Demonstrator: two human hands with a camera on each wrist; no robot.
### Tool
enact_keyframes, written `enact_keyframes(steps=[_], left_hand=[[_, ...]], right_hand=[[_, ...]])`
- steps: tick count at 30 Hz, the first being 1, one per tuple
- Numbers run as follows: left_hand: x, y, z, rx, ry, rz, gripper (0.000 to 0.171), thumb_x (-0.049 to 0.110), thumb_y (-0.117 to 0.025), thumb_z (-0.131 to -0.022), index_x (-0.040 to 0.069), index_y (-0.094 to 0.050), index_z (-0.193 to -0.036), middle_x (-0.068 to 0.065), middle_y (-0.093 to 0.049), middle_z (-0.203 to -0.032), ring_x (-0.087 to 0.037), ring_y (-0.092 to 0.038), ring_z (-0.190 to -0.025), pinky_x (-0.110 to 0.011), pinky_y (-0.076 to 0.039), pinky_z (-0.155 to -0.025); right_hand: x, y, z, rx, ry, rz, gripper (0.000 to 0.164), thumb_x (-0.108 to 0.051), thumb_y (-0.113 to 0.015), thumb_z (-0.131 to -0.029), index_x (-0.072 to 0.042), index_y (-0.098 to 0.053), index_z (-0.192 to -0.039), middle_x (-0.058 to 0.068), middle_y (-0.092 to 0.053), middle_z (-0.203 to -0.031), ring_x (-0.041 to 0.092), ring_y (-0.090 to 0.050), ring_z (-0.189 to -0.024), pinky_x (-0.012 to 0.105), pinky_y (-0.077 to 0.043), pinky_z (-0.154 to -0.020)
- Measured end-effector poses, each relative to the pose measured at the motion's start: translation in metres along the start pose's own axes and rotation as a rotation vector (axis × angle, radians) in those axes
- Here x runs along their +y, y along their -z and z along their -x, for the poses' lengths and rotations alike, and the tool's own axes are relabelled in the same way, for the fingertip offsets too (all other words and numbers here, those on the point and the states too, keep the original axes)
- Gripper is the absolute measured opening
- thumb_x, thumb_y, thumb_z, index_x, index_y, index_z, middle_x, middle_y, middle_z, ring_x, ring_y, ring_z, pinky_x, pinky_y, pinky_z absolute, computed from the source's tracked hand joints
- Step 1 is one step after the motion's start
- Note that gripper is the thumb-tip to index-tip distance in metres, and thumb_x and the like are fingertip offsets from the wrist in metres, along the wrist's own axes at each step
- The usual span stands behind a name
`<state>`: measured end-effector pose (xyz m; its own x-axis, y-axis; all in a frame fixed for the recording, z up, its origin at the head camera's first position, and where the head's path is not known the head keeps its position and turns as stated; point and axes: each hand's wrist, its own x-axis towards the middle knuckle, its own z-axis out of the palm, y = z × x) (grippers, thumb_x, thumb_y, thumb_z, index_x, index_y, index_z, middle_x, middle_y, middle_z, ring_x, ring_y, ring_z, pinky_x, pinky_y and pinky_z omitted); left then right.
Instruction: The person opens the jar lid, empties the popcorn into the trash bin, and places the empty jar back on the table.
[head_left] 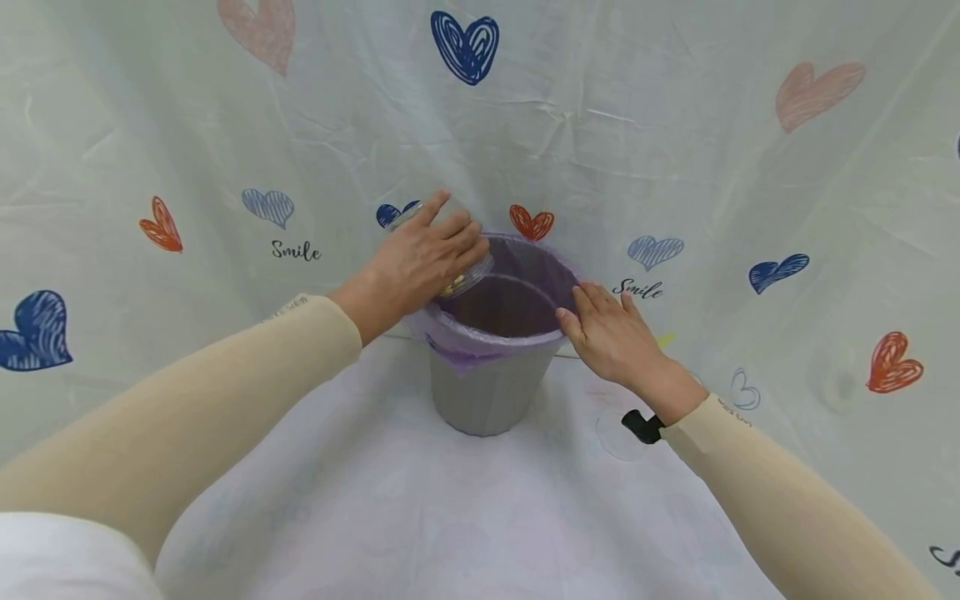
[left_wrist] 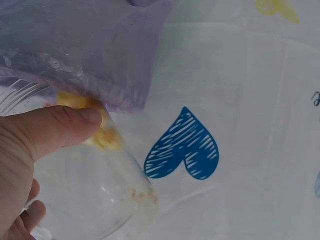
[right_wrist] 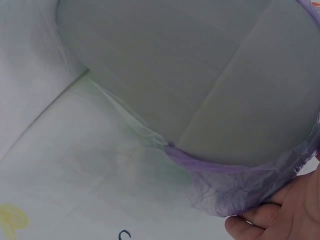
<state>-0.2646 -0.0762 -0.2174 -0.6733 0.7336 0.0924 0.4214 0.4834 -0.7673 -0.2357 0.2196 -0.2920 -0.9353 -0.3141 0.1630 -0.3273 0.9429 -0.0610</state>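
In the head view my left hand [head_left: 420, 258] grips a clear round container [head_left: 474, 277], tilted with its mouth over the left rim of a grey trash can [head_left: 487, 392]. Yellow scraps [left_wrist: 106, 137] cling inside the container near its mouth in the left wrist view, and my left thumb [left_wrist: 65, 125] presses across its side. A purple bag [head_left: 476, 343] lines the can and folds down over the rim. At the right side of that rim my right hand [head_left: 611, 333] holds the lined edge; its fingers [right_wrist: 260, 217] touch the bag from outside in the right wrist view.
A pale sheet with printed hearts [head_left: 465, 48] and lettering hangs behind the trash can. White cloth [head_left: 480, 517] covers the surface under it. A black strap piece [head_left: 642, 427] shows at my right wrist.
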Motion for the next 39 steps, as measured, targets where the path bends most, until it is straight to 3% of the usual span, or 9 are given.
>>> enact_keyframes(steps=[6,17,27,30,36,39], left_hand=[[-0.002,-0.002,0.003,-0.04,0.016,0.001,0.088,0.019,-0.068,-0.091,0.014,-0.011,-0.158,-0.011,-0.018,-0.162,-0.03,-0.015,-0.148,-0.059,-0.001,-0.121],[-0.003,-0.004,0.007,-0.006,0.0,-0.011,0.083,0.01,-0.066,-0.091,0.012,-0.015,-0.157,-0.012,-0.023,-0.16,-0.03,-0.021,-0.145,-0.058,-0.004,-0.121],[-0.003,-0.006,0.01,-0.004,0.032,0.002,0.096,0.017,-0.074,-0.085,0.01,-0.011,-0.157,-0.014,-0.021,-0.16,-0.033,-0.019,-0.146,-0.059,-0.006,-0.121],[-0.002,-0.01,0.013,0.052,0.07,0.041,0.093,0.016,-0.073,-0.085,0.009,-0.015,-0.156,-0.015,-0.025,-0.158,-0.034,-0.024,-0.144,-0.058,-0.011,-0.12],[0.003,-0.021,0.022,0.273,0.225,0.192,0.066,0.009,-0.062,-0.09,0.004,-0.03,-0.148,-0.018,-0.041,-0.146,-0.036,-0.037,-0.133,-0.054,-0.021,-0.119],[0.006,-0.027,0.029,0.329,0.3,0.256,0.068,0.017,-0.065,-0.088,0.002,-0.031,-0.145,-0.019,-0.041,-0.142,-0.036,-0.038,-0.129,-0.053,-0.023,-0.117]], right_hand=[[0.0,-0.001,0.0,0.007,0.0,0.001,0.077,-0.057,-0.019,-0.102,0.001,-0.028,-0.152,0.018,-0.026,-0.159,0.036,-0.019,-0.149,0.064,-0.009,-0.118],[-0.002,-0.002,-0.001,0.012,0.005,-0.004,0.077,-0.057,-0.018,-0.102,0.001,-0.029,-0.151,0.018,-0.027,-0.159,0.035,-0.019,-0.149,0.064,-0.01,-0.118],[-0.002,-0.001,-0.002,0.007,0.006,-0.009,0.076,-0.056,-0.019,-0.103,0.002,-0.028,-0.152,0.018,-0.025,-0.16,0.035,-0.018,-0.15,0.064,-0.01,-0.118],[-0.002,-0.001,-0.001,0.007,0.01,-0.01,0.075,-0.055,-0.02,-0.103,0.002,-0.028,-0.151,0.019,-0.025,-0.159,0.036,-0.018,-0.15,0.063,-0.011,-0.118],[-0.001,-0.002,0.001,0.021,0.016,-0.013,0.075,-0.054,-0.018,-0.104,0.003,-0.03,-0.15,0.019,-0.027,-0.159,0.035,-0.02,-0.149,0.062,-0.013,-0.118],[0.0,-0.002,0.001,0.027,0.02,-0.012,0.075,-0.054,-0.018,-0.104,0.003,-0.03,-0.15,0.019,-0.028,-0.158,0.035,-0.021,-0.149,0.063,-0.014,-0.118]])
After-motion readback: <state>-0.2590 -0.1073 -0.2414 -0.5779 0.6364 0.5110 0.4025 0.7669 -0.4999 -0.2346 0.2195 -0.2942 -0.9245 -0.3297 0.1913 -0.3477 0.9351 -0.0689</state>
